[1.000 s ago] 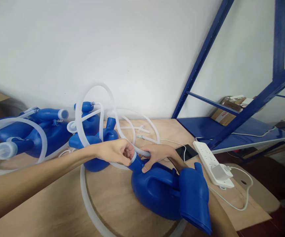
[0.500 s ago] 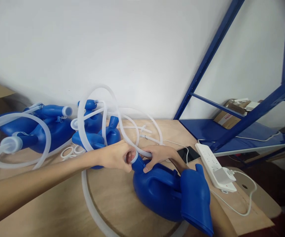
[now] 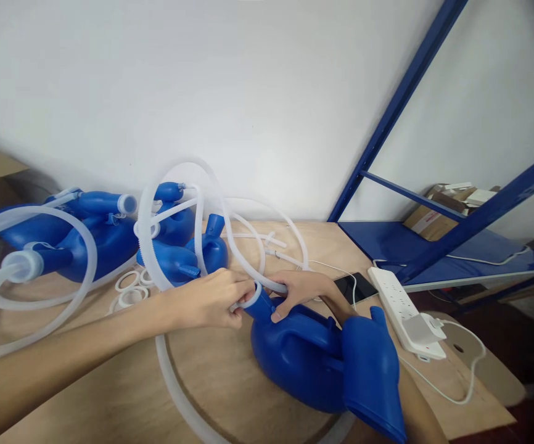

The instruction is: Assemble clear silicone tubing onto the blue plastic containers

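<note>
A blue plastic urinal bottle (image 3: 295, 364) lies on its side on the wooden table, its narrow neck pointing up and left. My right hand (image 3: 301, 290) grips it just below the neck, thumb on top, with a translucent hose (image 3: 243, 262) passing close by. At the mouth, my left hand (image 3: 223, 299) has its fingers closed on a white ring (image 3: 251, 297), which sits tilted at the opening. A wide blue spout (image 3: 371, 370) is at the bottle's right end, in front of my right forearm.
More blue bottles (image 3: 103, 246) with coiled hoses stand at the left and back. Loose white rings (image 3: 131, 297) lie behind my left forearm. A phone (image 3: 357, 288) and a white power strip (image 3: 401, 308) with cords are at the right, beside blue shelving (image 3: 387, 237).
My left hand has turned at the bottle's mouth, and the white ring now shows more, tilted outward. The right hand keeps its grip; the view has shifted slightly.
</note>
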`<state>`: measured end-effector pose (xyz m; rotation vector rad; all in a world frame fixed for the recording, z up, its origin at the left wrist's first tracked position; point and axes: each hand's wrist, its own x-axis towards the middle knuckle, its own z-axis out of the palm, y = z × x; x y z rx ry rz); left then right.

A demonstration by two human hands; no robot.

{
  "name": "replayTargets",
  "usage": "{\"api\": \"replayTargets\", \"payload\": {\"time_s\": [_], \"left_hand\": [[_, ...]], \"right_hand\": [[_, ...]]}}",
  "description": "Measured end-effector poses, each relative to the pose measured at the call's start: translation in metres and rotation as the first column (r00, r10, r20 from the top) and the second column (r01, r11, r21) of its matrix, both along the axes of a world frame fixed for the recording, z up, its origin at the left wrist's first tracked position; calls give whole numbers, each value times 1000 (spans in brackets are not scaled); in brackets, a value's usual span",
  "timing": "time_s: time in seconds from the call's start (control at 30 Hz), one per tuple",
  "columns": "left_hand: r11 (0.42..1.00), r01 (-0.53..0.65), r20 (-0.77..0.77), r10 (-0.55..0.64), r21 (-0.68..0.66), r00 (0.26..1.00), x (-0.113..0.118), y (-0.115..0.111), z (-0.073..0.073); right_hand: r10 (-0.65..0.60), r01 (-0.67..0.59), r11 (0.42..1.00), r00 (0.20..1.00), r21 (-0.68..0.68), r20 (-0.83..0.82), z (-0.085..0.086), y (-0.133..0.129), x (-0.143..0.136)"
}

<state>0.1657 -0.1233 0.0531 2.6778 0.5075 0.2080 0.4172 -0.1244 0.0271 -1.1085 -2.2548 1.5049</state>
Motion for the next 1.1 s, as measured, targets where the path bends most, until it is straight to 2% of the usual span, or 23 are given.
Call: {"api": "replayTargets", "payload": {"time_s": [0.1,0.2,0.3,0.4,0.47,0.57,0.67,0.83,1.0,1.1], "left_hand": [[972,93,33,-102,215,994,-7,4,-13],[909,174,10,-192,378,981,-13,6,-21],[872,165,-30,-171,460,985,-15,3,-24],[861,121,-38,-117,494,992,-13,-1,-23],[884,92,-28,-89,459,996,-10,-2,-19],[949,41,-13,-39,313,999,-8,-3,-11],[980,-22,1,23,195,1000,-8,-5,-4],[983,-103,22,101,150,995,-2,-12,0],[956,-294,17,294,-17,956,16,-13,2],[935,-353,111,356,-48,928,19,-15,3]], "right_hand": [[93,-98,990,994,-100,-50,-1,-1,-1],[84,-90,989,995,-122,-54,-2,-1,0],[77,-81,989,996,-126,-37,-3,1,1],[102,-105,983,994,-151,-30,-4,2,0],[120,-123,978,992,-168,-32,-4,2,-1],[116,-119,978,993,-171,-24,-3,2,-2],[99,-97,987,995,-129,4,-4,2,-2],[116,-115,989,993,-93,0,-12,5,2],[143,-140,986,990,-88,20,-18,9,5],[127,-123,990,991,-71,54,-18,8,5]]}}
